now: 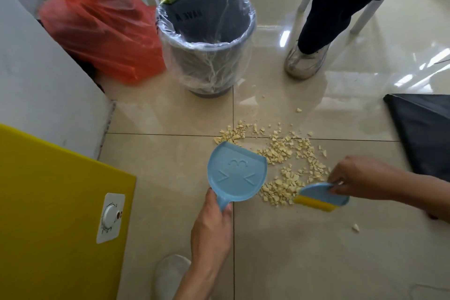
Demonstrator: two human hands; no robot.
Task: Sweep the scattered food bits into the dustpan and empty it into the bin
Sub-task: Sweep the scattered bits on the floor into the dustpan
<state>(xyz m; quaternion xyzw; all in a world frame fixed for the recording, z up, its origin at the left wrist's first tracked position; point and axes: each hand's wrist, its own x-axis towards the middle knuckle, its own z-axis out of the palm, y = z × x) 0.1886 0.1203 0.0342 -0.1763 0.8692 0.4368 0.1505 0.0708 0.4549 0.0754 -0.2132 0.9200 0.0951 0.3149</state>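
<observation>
Nearest me, my left hand is curled round the short handle of the light blue plastic dustpan, thumb on top, holding the pan low over the beige floor tiles with its straight open edge turned toward the mess. As far as I can see the pan's face is bare, with no crumbs on it. Out to the right, my right hand pinches the top of the small blue hand sweeper with a yellow edge strip, whose yellow edge is down at the floor and touches the near side of the pile. Between the two tools lie the pale yellow broken food bits, spread loosely across the tile joint, some just beside the pan's lip and a thinner trail running away from me. One stray crumb sits well apart, behind the sweeper. Further off stands the grey round bin lined with clear plastic film, open-topped, with a crumpled red plastic bag beside it on the left and a bystander's pale shoe to its right. My read: the job is barely begun — the gathering is all ahead, the stray bit needs its own pass, and the tip into the bin comes last.
</observation>
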